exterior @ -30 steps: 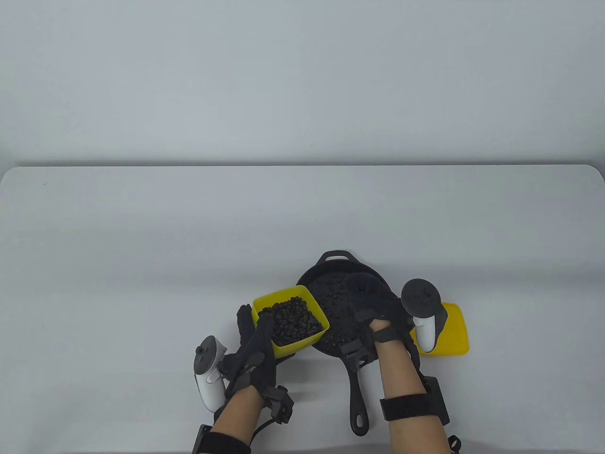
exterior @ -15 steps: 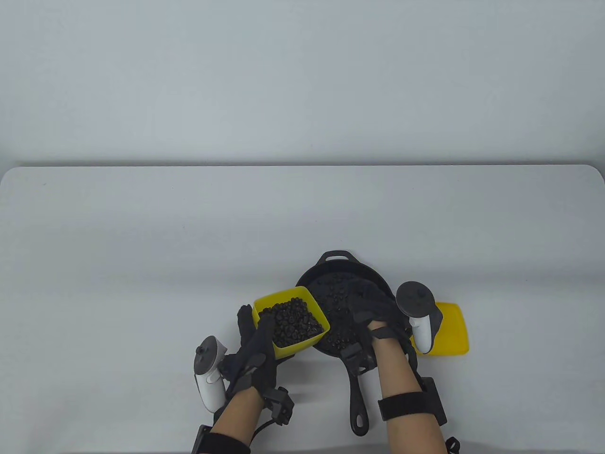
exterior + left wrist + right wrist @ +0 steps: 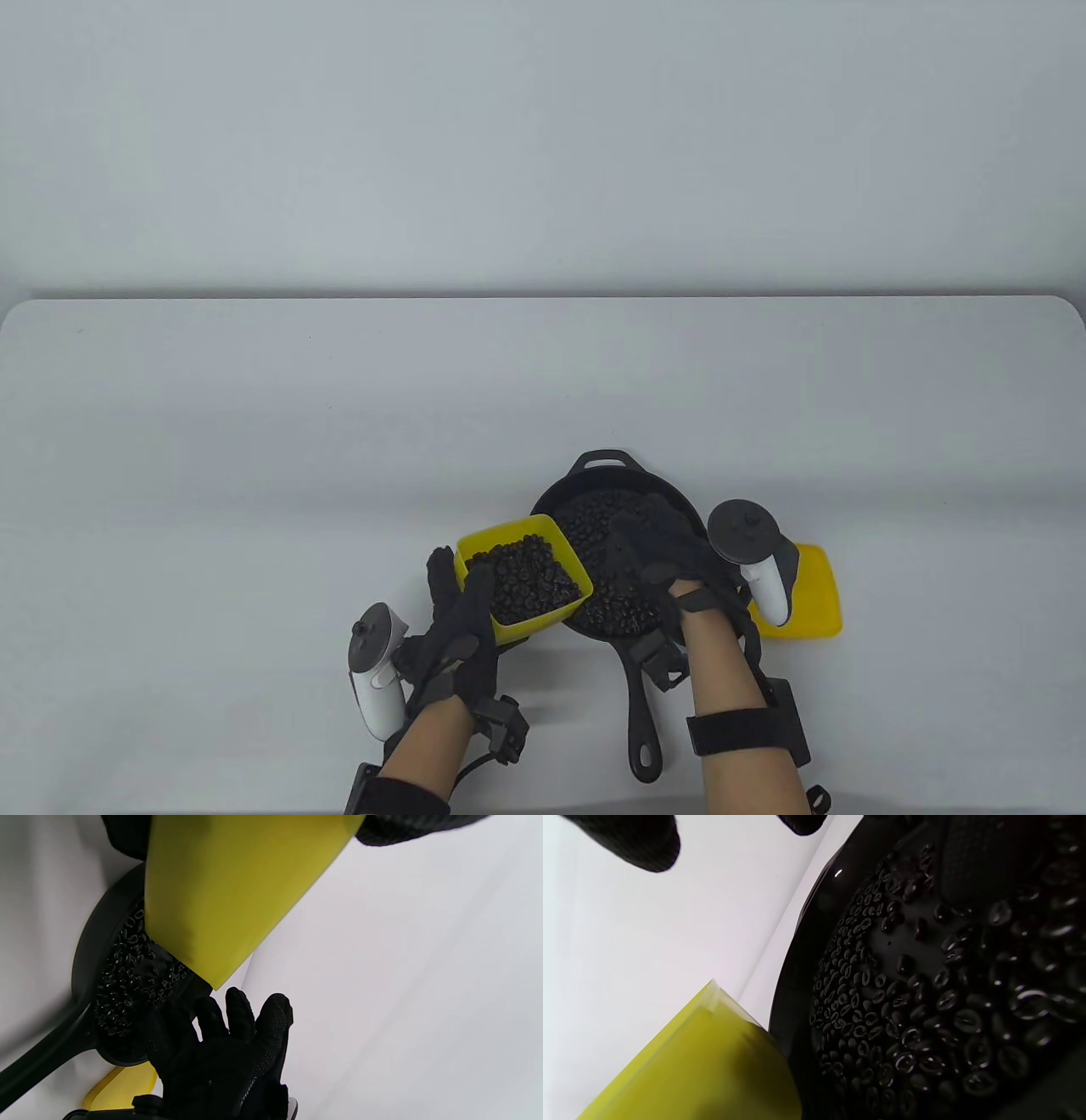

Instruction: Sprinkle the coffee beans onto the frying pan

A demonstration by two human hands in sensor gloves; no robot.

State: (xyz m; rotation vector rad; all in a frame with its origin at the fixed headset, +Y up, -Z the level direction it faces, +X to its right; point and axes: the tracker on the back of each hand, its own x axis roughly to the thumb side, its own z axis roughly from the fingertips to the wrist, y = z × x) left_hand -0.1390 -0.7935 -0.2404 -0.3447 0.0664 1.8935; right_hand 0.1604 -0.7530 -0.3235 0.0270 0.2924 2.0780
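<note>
A black cast-iron frying pan [image 3: 570, 504] sits near the table's front edge with its handle [image 3: 643, 722] toward me and many coffee beans [image 3: 594, 519] spread in it. My left hand [image 3: 458, 607] grips a yellow container [image 3: 484, 540] full of coffee beans [image 3: 526, 579], held tilted at the pan's left rim. My right hand [image 3: 657, 548] hovers over the pan, fingers spread and holding nothing. In the left wrist view the container's underside [image 3: 229, 891] hangs over the pan [image 3: 91, 955]. In the right wrist view beans [image 3: 903, 1005] cover the pan floor beside the container [image 3: 704, 1065].
A yellow lid [image 3: 810, 594] lies flat on the white table [image 3: 254, 424], just right of the pan and partly under my right hand's tracker. It also shows in the left wrist view [image 3: 118, 1086].
My right hand has drawn slightly back and right over the pan, and more beans now show in the pan. My left hand and the container have stayed put.
</note>
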